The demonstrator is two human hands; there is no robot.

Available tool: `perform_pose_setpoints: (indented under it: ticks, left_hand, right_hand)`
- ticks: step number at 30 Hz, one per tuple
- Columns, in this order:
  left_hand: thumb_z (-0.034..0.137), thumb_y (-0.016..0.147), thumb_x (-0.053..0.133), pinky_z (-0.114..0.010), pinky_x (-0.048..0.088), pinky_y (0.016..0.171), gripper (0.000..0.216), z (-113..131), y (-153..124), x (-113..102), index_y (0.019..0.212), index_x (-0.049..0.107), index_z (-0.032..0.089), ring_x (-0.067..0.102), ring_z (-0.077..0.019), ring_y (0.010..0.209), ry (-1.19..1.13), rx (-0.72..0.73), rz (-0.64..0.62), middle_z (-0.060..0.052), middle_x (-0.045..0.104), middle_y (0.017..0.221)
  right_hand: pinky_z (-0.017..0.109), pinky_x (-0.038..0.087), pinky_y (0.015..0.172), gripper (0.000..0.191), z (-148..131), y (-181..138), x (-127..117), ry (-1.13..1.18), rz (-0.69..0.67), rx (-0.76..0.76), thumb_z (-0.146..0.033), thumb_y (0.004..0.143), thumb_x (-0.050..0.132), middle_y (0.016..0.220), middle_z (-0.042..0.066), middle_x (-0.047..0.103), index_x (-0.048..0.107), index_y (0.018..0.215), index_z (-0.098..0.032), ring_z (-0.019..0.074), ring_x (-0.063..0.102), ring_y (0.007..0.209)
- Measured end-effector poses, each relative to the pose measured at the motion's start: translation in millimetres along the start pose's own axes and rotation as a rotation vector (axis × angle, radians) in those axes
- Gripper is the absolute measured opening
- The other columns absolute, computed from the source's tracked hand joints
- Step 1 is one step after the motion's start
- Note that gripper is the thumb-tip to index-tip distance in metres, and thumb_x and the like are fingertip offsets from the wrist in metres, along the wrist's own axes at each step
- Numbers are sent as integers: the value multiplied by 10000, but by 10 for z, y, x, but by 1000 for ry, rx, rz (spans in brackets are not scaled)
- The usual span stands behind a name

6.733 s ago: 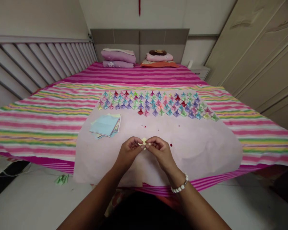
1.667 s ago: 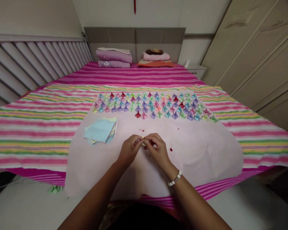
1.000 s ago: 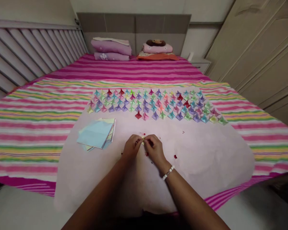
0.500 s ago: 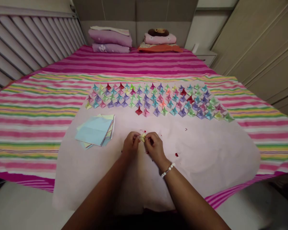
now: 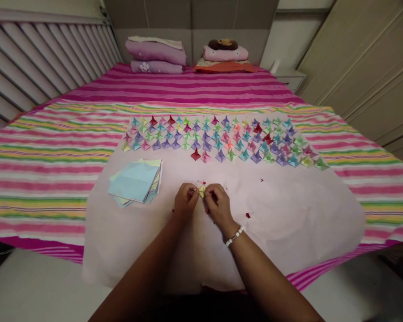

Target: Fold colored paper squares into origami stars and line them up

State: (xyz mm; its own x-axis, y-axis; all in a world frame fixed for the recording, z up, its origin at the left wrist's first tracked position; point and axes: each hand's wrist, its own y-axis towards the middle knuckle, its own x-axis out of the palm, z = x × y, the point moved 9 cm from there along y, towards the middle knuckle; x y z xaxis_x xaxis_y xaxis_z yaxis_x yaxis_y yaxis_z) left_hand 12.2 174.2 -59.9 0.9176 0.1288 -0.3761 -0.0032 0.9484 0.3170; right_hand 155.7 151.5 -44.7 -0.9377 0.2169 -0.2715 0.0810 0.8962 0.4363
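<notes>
A small folded piece of yellow paper [image 5: 202, 192] is pinched between both hands above the pale sheet [image 5: 289, 232]. My left hand [image 5: 186, 198] is closed on its left corner. On the opposite corner, the thumb and fingers of my right hand [image 5: 218, 203] are closed; a white beaded bracelet [image 5: 235, 236] circles that wrist. Beyond the hands stand rows of small folded paper pieces [image 5: 244, 155] in many colours. A stack of square paper sheets [image 5: 133, 182], pale blue on top, lies left of my left hand.
Red paper scraps [image 5: 248, 215] are scattered around the hands. The sheet rests on a striped bedspread [image 5: 36, 179]. Folded purple bedding [image 5: 156, 52] and another folded pile [image 5: 225, 54] sit by the headboard. A slatted rail [image 5: 50, 58] runs along the left.
The folded yellow paper has turned between my fingers and shows more of its pointed, diamond-like shape. Both hands keep their pinch. The whole view has shifted slightly.
</notes>
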Motion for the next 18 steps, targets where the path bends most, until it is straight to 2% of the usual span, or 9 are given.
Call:
perform_pose_setpoints:
  ticks: [3,5,8,11,18]
  left_hand:
    - [201,812,526,-198,348,461,89,-23,-12,-11,901,529,198,443,-89,494,-26,-7,17,60,462,627]
    - [166,814,502,-207,375,482,132,-2,-14,-14,937,540,198,448,-87,509,-37,21,16,40,504,696]
    - [115,808,469,-259,466,652,189,70,-10,-1,914,601,199,551,-122,728,-37,102,-10,-36,563,945]
    - [101,810,465,-311,476,791,213,111,-5,17,872,642,201,562,-173,941,-20,153,-34,-58,553,999]
    - [134,832,489,-234,459,582,172,109,-24,30,918,630,182,506,-85,628,60,153,-37,-55,527,987]
  right_hand:
    - [301,437,669,100,5,-5,-15,18,19,5,-134,826,492,851,29,559,550,796,-209,170,529,754]
    - [303,436,673,111,9,-6,-22,30,30,7,-122,813,483,859,30,559,550,805,-210,172,533,765]
    - [311,435,692,133,10,0,-20,38,34,4,-108,798,466,856,32,560,552,808,-210,180,541,787]
    - [328,441,734,159,2,9,-17,41,33,-8,-96,781,449,853,36,565,560,795,-210,189,548,817]
    - [352,449,767,177,-17,14,-36,26,37,-14,-94,753,445,880,47,569,573,787,-211,202,549,856]
